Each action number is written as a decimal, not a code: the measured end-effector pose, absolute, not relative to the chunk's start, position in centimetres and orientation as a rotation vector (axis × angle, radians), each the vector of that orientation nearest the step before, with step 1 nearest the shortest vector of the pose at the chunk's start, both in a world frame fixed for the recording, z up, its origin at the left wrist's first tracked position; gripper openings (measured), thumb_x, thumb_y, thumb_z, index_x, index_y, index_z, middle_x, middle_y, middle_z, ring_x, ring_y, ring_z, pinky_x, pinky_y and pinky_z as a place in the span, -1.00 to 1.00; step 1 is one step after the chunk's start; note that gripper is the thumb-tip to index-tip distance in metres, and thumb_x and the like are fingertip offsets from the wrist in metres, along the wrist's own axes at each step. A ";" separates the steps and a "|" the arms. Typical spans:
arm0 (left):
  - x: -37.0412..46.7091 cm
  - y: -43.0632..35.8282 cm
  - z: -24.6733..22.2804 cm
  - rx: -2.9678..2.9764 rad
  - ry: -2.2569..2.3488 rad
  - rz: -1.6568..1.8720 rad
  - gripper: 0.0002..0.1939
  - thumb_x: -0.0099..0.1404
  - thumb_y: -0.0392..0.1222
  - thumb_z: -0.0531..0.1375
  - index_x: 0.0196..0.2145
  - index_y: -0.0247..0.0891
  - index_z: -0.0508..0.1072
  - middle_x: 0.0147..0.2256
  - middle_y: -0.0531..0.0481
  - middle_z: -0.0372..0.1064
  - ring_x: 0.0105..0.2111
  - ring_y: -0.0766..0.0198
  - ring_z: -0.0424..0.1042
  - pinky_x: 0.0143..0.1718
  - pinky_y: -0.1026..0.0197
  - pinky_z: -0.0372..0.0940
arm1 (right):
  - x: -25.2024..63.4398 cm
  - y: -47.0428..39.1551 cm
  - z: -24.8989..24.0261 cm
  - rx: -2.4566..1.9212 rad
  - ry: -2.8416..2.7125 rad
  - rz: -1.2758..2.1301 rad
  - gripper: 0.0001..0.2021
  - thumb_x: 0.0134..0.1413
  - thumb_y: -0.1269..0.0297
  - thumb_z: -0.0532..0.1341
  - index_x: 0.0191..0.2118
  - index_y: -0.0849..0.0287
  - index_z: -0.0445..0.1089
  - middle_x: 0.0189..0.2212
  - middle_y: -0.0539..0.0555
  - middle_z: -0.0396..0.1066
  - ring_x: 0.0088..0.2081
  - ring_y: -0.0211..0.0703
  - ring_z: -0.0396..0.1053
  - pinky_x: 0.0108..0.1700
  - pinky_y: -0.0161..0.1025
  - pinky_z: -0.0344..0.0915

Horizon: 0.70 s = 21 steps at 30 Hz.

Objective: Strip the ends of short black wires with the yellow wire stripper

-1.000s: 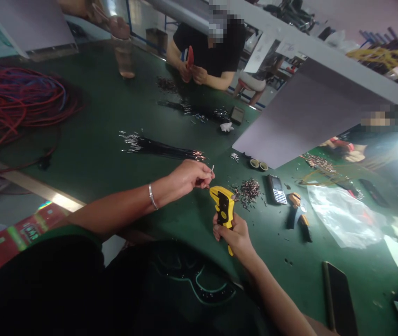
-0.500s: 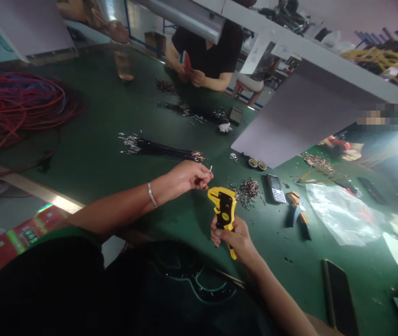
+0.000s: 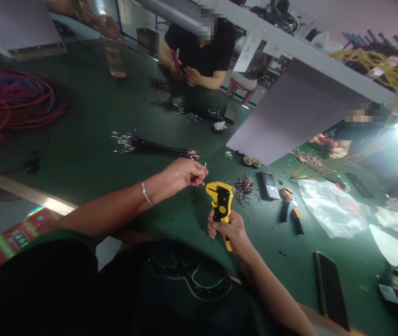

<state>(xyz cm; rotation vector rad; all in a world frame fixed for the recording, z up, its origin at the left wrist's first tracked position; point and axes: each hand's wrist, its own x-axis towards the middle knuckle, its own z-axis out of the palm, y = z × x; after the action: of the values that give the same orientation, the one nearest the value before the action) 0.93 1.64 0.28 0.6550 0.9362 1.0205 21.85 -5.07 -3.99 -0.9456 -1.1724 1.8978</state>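
My right hand [image 3: 232,231] is wrapped round the handles of a yellow and black wire stripper [image 3: 224,198], its head turned up and to the left. Just left of the tool's jaws, my left hand [image 3: 192,172] is closed in a pinch on a thin wire. A pale tip of that wire [image 3: 205,165] sticks up above the fingers; most of its length is hidden. Beyond my left hand lies a bundle of black wires [image 3: 160,148] with silvery ends at left and coppery ends at right. Small dark offcuts [image 3: 244,189] are heaped right of the stripper.
Tape rolls [image 3: 252,161], a keypad phone [image 3: 269,185], an orange-handled cutter [image 3: 288,205], a clear plastic bag [image 3: 333,207] and a smartphone [image 3: 331,289] lie to the right. Coiled red and blue cable [image 3: 13,100] fills the left. A grey panel [image 3: 289,112] stands ahead; co-workers sit beyond.
The whole view has shifted slightly. The wire stripper's head is now closer to my left hand, with a dark wire end between them. The co-worker opposite has shifted the red-handled tool.
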 end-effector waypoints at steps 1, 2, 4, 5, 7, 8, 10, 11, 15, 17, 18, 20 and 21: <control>1.0 1.6 0.4 0.661 0.941 1.019 -0.83 0.05 -0.52 0.14 -0.56 -0.35 0.44 -0.58 -0.02 0.32 -0.61 0.42 0.20 -0.31 0.13 0.29 | 21.8 -5.1 -4.1 -0.953 -1.180 1.897 -0.81 -0.23 0.48 0.30 -0.37 0.22 0.38 -0.54 -0.05 0.35 -0.64 -0.31 0.25 -0.61 -0.28 0.25; 0.9 1.5 0.5 0.667 0.947 1.011 -0.83 0.05 -0.52 0.14 -0.56 -0.35 0.44 -0.58 -0.02 0.32 -0.62 0.42 0.20 -0.31 0.14 0.29 | 21.8 -5.1 -4.2 -0.960 -1.188 1.898 -0.81 -0.24 0.48 0.30 -0.37 0.22 0.38 -0.54 -0.05 0.35 -0.64 -0.31 0.25 -0.61 -0.29 0.25; 0.7 1.5 0.9 0.674 0.971 0.998 -0.83 0.05 -0.52 0.15 -0.57 -0.36 0.44 -0.60 -0.01 0.31 -0.62 0.42 0.20 -0.33 0.14 0.29 | 22.0 -4.7 -4.4 -0.980 -1.200 1.902 -0.80 -0.25 0.48 0.30 -0.38 0.22 0.38 -0.56 -0.06 0.34 -0.65 -0.31 0.26 -0.61 -0.29 0.25; 0.5 1.6 1.1 0.676 0.989 1.009 -0.83 0.05 -0.53 0.15 -0.57 -0.36 0.44 -0.61 -0.01 0.30 -0.63 0.43 0.18 -0.34 0.15 0.29 | 22.2 -4.3 -4.5 -0.995 -1.190 1.890 -0.80 -0.27 0.49 0.29 -0.38 0.22 0.36 -0.57 -0.07 0.33 -0.66 -0.30 0.25 -0.62 -0.28 0.24; -0.2 1.8 1.5 0.681 1.028 1.082 -0.83 0.06 -0.53 0.15 -0.57 -0.37 0.45 -0.63 0.01 0.28 -0.65 0.45 0.13 -0.39 0.18 0.28 | 22.9 -3.3 -4.4 -1.026 -1.134 1.812 -0.79 -0.30 0.50 0.26 -0.40 0.19 0.32 -0.60 -0.09 0.31 -0.68 -0.31 0.22 -0.64 -0.29 0.21; -0.7 2.0 1.6 0.686 1.036 1.150 -0.82 0.05 -0.55 0.14 -0.57 -0.38 0.45 -0.62 0.01 0.29 -0.66 0.46 0.12 -0.41 0.19 0.27 | 23.4 -2.7 -4.3 -1.043 -1.080 1.747 -0.80 -0.30 0.49 0.24 -0.41 0.17 0.30 -0.61 -0.10 0.28 -0.69 -0.32 0.19 -0.66 -0.30 0.19; -1.4 2.4 1.8 0.700 1.024 1.273 -0.83 0.07 -0.54 0.14 -0.55 -0.38 0.46 -0.62 -0.01 0.29 -0.63 0.44 0.19 -0.39 0.20 0.27 | 24.2 -1.7 -3.9 -1.033 -1.040 1.645 -0.80 -0.26 0.47 0.22 -0.39 0.15 0.28 -0.59 -0.10 0.27 -0.66 -0.33 0.19 -0.62 -0.30 0.20; -1.5 2.5 1.8 0.697 1.012 1.294 -0.83 0.09 -0.53 0.15 -0.55 -0.39 0.46 -0.61 -0.02 0.30 -0.61 0.42 0.23 -0.37 0.19 0.28 | 24.4 -1.4 -3.8 -1.019 -1.065 1.620 -0.80 -0.26 0.46 0.22 -0.39 0.15 0.28 -0.58 -0.10 0.27 -0.64 -0.32 0.20 -0.60 -0.29 0.20; -0.9 2.4 1.5 0.689 0.971 1.270 -0.87 0.13 -0.51 0.18 -0.51 -0.41 0.47 -0.61 -0.03 0.32 -0.59 0.38 0.31 -0.30 0.14 0.31 | 24.0 -1.8 -3.8 -1.070 -1.287 1.645 -0.78 -0.26 0.44 0.24 -0.35 0.17 0.31 -0.55 -0.07 0.31 -0.60 -0.27 0.26 -0.53 -0.24 0.24; -0.3 2.1 1.5 0.686 0.961 1.285 -0.87 0.14 -0.51 0.17 -0.49 -0.42 0.46 -0.62 -0.02 0.33 -0.59 0.39 0.30 -0.29 0.14 0.32 | 23.5 -2.4 -4.0 -1.100 -1.369 1.640 -0.77 -0.25 0.43 0.24 -0.34 0.17 0.31 -0.54 -0.07 0.31 -0.57 -0.25 0.25 -0.50 -0.23 0.25; -0.1 2.0 1.5 0.686 0.960 1.295 -0.87 0.15 -0.51 0.17 -0.49 -0.42 0.46 -0.62 -0.02 0.33 -0.60 0.39 0.29 -0.29 0.14 0.33 | 23.3 -2.7 -4.0 -1.121 -1.407 1.615 -0.77 -0.25 0.43 0.24 -0.34 0.17 0.32 -0.53 -0.07 0.31 -0.56 -0.25 0.26 -0.48 -0.23 0.26; 0.3 1.8 1.7 0.694 0.955 1.303 -0.86 0.16 -0.52 0.16 -0.49 -0.42 0.45 -0.62 -0.01 0.33 -0.61 0.40 0.28 -0.29 0.13 0.34 | 23.1 -3.2 -3.8 -1.167 -1.510 1.532 -0.77 -0.24 0.40 0.24 -0.32 0.17 0.32 -0.50 -0.05 0.32 -0.51 -0.23 0.27 -0.43 -0.23 0.27; 0.3 1.7 1.8 0.700 0.949 1.305 -0.86 0.16 -0.52 0.16 -0.49 -0.42 0.45 -0.62 -0.01 0.34 -0.62 0.40 0.28 -0.28 0.12 0.34 | 23.1 -3.4 -3.6 -1.188 -1.578 1.478 -0.76 -0.22 0.39 0.23 -0.30 0.17 0.32 -0.49 -0.04 0.33 -0.49 -0.21 0.28 -0.41 -0.23 0.28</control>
<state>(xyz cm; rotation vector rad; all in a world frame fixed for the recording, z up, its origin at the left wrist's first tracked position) 0.33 1.66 1.77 0.7001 0.9492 1.3048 23.06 -3.41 -3.59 -1.1883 -1.5785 1.4779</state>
